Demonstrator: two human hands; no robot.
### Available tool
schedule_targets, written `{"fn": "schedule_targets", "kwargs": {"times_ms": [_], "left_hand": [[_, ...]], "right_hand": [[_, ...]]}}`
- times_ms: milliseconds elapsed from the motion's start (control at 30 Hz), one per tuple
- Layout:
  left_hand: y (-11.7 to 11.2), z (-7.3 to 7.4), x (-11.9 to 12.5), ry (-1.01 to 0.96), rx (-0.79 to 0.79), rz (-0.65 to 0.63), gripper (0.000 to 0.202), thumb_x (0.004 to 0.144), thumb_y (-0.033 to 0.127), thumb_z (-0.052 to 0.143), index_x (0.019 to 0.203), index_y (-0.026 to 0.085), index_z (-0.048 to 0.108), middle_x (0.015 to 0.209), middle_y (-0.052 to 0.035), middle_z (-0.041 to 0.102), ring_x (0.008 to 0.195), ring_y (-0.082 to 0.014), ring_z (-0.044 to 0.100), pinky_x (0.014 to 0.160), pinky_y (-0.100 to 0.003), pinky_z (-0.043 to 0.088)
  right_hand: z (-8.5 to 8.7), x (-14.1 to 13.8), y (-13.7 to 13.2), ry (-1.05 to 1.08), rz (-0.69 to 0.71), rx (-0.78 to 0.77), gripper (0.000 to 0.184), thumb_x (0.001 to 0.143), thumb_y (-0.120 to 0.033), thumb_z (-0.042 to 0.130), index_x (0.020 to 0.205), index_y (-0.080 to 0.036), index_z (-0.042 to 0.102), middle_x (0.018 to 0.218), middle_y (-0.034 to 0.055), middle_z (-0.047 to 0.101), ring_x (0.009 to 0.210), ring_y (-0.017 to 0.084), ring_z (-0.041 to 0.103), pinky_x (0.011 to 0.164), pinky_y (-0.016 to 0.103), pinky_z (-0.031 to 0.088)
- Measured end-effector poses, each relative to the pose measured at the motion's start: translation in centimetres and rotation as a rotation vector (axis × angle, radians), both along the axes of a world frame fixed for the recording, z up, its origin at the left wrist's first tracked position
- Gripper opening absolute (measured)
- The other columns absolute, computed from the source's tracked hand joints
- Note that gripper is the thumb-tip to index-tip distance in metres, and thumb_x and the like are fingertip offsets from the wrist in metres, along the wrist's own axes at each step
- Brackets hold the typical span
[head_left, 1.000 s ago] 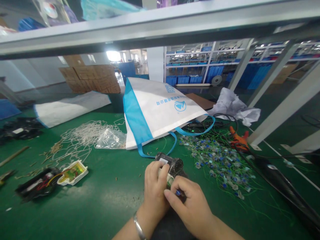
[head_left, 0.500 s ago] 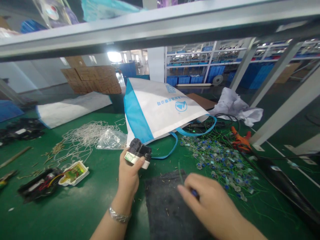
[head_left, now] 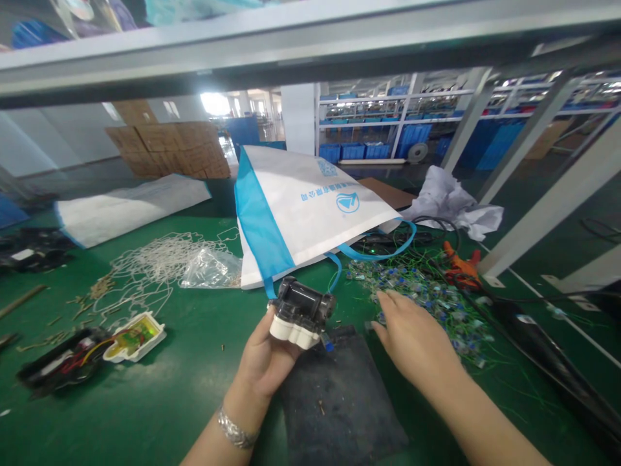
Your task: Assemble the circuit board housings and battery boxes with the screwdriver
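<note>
My left hand [head_left: 264, 359] grips a small black and white pump-like part [head_left: 299, 312] from below and holds it up over the green table [head_left: 184, 395]. A small blue piece sticks out of the part's lower right side. My right hand [head_left: 412, 336] lies with its fingers stretched out at the near edge of a pile of small blue and clear tags with green wires [head_left: 427, 301]. Nothing shows in that hand. A dark grey mat [head_left: 334, 401] lies on the table under and between my hands.
A white and blue tote bag [head_left: 305, 213] lies behind the part. Left are a tangle of white cords [head_left: 155, 262], a clear plastic bag [head_left: 211, 270] and an opened black device with a white housing [head_left: 92, 349]. Right are an orange tool [head_left: 460, 268], a black cable and slanted metal frame legs [head_left: 548, 207].
My left hand turned the part and brought it back toward the middle, white side now down. My right hand left the mat and reached forward to the pile of tags.
</note>
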State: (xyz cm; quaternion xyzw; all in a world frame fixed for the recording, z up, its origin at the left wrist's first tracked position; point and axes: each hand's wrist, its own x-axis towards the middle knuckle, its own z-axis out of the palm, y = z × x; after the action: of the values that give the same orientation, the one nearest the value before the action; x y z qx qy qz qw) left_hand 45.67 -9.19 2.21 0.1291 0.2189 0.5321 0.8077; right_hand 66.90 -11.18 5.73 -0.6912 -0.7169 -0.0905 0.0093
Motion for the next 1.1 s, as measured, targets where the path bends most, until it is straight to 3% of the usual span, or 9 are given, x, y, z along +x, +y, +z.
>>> {"fn": "schedule_targets", "kwargs": {"times_ms": [100, 200, 300, 400, 533, 633, 733, 933, 1100], "left_hand": [[0.0, -0.3, 0.3, -0.048, 0.053, -0.044, 0.024, 0.08, 0.036, 0.057, 0.094, 0.018, 0.064, 0.104, -0.007, 0.061, 0.096, -0.0249, 0.055, 0.085, -0.044, 0.044], [-0.1, -0.4, 0.6, -0.087, 0.105, -0.079, 0.023, 0.082, 0.035, 0.053, 0.094, 0.019, 0.064, 0.107, -0.0067, 0.06, 0.101, -0.025, 0.053, 0.089, -0.045, 0.04], [-0.3, -0.4, 1.1, -0.08, 0.109, -0.082, 0.025, 0.082, 0.037, 0.052, 0.094, 0.018, 0.064, 0.107, -0.0068, 0.06, 0.102, -0.0245, 0.052, 0.092, -0.045, 0.038], [-0.7, -0.5, 1.7, -0.04, 0.101, -0.081, 0.029, 0.08, 0.041, 0.055, 0.092, 0.017, 0.064, 0.104, -0.007, 0.061, 0.101, -0.0243, 0.052, 0.094, -0.043, 0.036], [-1.0, -0.5, 1.4, 0.027, 0.137, -0.117, 0.029, 0.072, 0.037, 0.065, 0.093, 0.017, 0.063, 0.096, -0.0061, 0.062, 0.091, -0.0221, 0.055, 0.085, -0.037, 0.041], [-0.9, -0.3, 0.4, 0.142, 0.232, -0.2, 0.039, 0.066, 0.026, 0.071, 0.101, 0.016, 0.058, 0.094, -0.0073, 0.061, 0.084, -0.022, 0.057, 0.076, -0.033, 0.044], [-0.9, -0.3, 0.1, 0.266, 0.255, -0.206, 0.038, 0.063, 0.022, 0.074, 0.095, 0.014, 0.057, 0.088, -0.007, 0.061, 0.08, -0.0216, 0.057, 0.07, -0.028, 0.044], [-1.3, -0.6, 1.6, 0.324, 0.212, -0.061, 0.037, 0.059, 0.018, 0.076, 0.09, 0.012, 0.057, 0.079, -0.0039, 0.061, 0.072, -0.0174, 0.057, 0.064, -0.024, 0.044], [-0.2, 0.1, 0.6, 0.261, 0.045, 0.141, 0.033, 0.066, 0.024, 0.07, 0.094, 0.009, 0.061, 0.089, -0.0105, 0.064, 0.08, -0.0219, 0.06, 0.072, -0.029, 0.049]], "right_hand": [[0.2, 1.1, 0.5, -0.03, -0.098, 0.004, 0.033, 0.082, -0.023, 0.052, 0.11, -0.006, 0.051, 0.104, 0.0182, 0.054, 0.093, 0.03, 0.054, 0.077, 0.041, 0.046], [0.9, 1.3, 0.3, 0.018, -0.152, -0.034, 0.018, 0.086, -0.028, 0.047, 0.094, -0.014, 0.054, 0.073, 0.0095, 0.059, 0.068, 0.028, 0.059, 0.056, 0.035, 0.044], [1.1, -0.2, -0.4, 0.494, 0.019, -0.154, 0.023, 0.088, -0.036, 0.043, 0.104, -0.019, 0.045, 0.072, 0.0021, 0.058, 0.069, 0.019, 0.058, 0.057, 0.028, 0.042], [0.1, -2.3, -1.0, 1.049, 0.235, -0.286, 0.026, 0.086, -0.03, 0.045, 0.108, -0.018, 0.036, 0.081, 0.0004, 0.058, 0.072, 0.013, 0.056, 0.063, 0.024, 0.041], [-1.2, -3.0, -0.8, 1.256, 0.233, -0.269, 0.015, 0.082, -0.024, 0.042, 0.095, -0.016, 0.04, 0.071, -0.0004, 0.055, 0.066, 0.013, 0.055, 0.062, 0.024, 0.04], [-0.9, -2.3, -0.5, 1.184, 0.228, -0.202, 0.015, 0.082, -0.024, 0.042, 0.094, -0.017, 0.048, 0.075, 0.0002, 0.056, 0.069, 0.014, 0.054, 0.064, 0.025, 0.04], [-0.3, -1.9, -0.5, 0.971, 0.273, -0.11, 0.018, 0.083, -0.021, 0.041, 0.093, -0.019, 0.056, 0.087, 0.0017, 0.057, 0.081, 0.015, 0.053, 0.073, 0.027, 0.039], [-0.5, -2.2, -0.9, 0.631, 0.307, -0.067, 0.024, 0.088, -0.015, 0.036, 0.1, -0.017, 0.056, 0.087, 0.004, 0.054, 0.082, 0.016, 0.052, 0.073, 0.027, 0.04], [-0.5, -0.9, -0.3, 0.344, 0.168, -0.104, 0.022, 0.089, -0.013, 0.036, 0.087, -0.017, 0.058, 0.083, 0.0036, 0.053, 0.08, 0.016, 0.053, 0.071, 0.026, 0.04]]}}
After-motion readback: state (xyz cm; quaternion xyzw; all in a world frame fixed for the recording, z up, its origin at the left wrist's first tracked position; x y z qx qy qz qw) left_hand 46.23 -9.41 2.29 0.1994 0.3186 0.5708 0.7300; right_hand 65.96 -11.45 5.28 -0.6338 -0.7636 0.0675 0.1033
